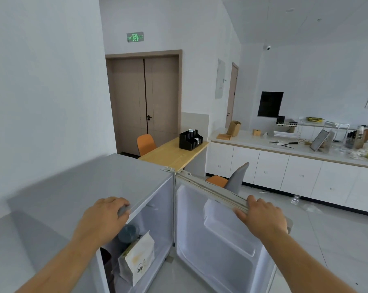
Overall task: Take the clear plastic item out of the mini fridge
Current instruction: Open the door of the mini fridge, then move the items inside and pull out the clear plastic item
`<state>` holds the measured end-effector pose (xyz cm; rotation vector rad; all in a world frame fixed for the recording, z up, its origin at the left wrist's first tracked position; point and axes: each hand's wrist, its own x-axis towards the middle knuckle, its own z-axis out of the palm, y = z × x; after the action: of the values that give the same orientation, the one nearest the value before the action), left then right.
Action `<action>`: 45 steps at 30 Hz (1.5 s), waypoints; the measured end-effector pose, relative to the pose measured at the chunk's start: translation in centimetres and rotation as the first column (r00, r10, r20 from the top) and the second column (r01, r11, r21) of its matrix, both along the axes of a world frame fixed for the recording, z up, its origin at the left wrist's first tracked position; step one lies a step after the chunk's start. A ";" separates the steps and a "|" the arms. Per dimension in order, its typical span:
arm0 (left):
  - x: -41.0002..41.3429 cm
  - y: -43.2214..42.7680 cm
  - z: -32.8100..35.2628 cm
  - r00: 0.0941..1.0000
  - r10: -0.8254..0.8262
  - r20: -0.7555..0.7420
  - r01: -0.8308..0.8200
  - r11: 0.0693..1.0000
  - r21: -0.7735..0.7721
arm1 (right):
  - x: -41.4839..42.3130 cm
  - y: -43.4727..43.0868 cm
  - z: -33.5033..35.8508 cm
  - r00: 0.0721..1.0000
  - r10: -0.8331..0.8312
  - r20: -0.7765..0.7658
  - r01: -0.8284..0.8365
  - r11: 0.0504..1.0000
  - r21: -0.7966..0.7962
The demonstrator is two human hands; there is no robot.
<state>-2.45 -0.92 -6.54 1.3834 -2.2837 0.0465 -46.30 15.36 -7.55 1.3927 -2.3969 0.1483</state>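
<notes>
While the mini fridge (107, 187) stands with its door (219, 240) swung wide to the right, the left hand (103, 220) rests on the front edge of the fridge's grey top, its fingers (124, 208) curled over the lip and gripping it. The right hand (263, 218) sits on the upper edge of the open door, fingers (241, 215) wrapped over the gasket side and the thumb on the outer face, so that it holds the door.

Inside the cabinet, below the left hand, a white paper bag (136, 259) with dark printed characters stands tilted, leaning towards the left. Just behind and above it is a dark round lidded container (129, 232), partly hidden by the hand. A dark object (108, 265) stands at the left edge of the opening, beside the bag. Which of these, if any, is the clear plastic item cannot be told from this view; nothing plainly transparent shows in the cabinet, and the door's inner shelves hold nothing visible.

Beyond the fridge is a wooden surface (174, 153) carrying a black organiser (190, 140), with an orange chair (146, 144) at its far side.
</notes>
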 end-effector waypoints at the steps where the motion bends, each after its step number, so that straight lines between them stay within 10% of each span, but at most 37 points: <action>1: 0.0 0.0 0.0 1.000 -0.002 0.004 0.002 1.000 -0.007 | 0.1 0.0 0.0 1.000 -0.001 -0.003 0.001 1.000 0.001; 12: -2.0 4.1 0.3 0.986 -0.074 0.152 0.084 0.994 -0.063 | -0.3 1.6 -0.2 0.962 0.254 0.097 -0.243 0.964 -0.110; 26: -7.7 12.0 -5.7 0.988 0.100 0.115 -0.121 0.974 0.193 | 7.1 2.7 -1.7 0.647 0.736 0.197 -0.696 0.677 -0.240; 37: -8.3 6.3 -13.7 0.887 0.392 -0.243 -0.228 0.831 0.508 | 16.3 -6.2 -8.9 0.423 0.350 0.836 -0.505 0.857 -0.104; 45: -7.1 0.7 -19.1 0.819 0.526 -0.229 -0.323 0.754 0.572 | 20.7 -15.3 -14.8 0.241 0.088 0.967 -0.401 0.916 0.016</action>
<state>-9.52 -0.24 -25.66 1.9714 -1.6592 -0.6756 -25.61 0.07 -22.40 2.2933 -3.1364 1.1337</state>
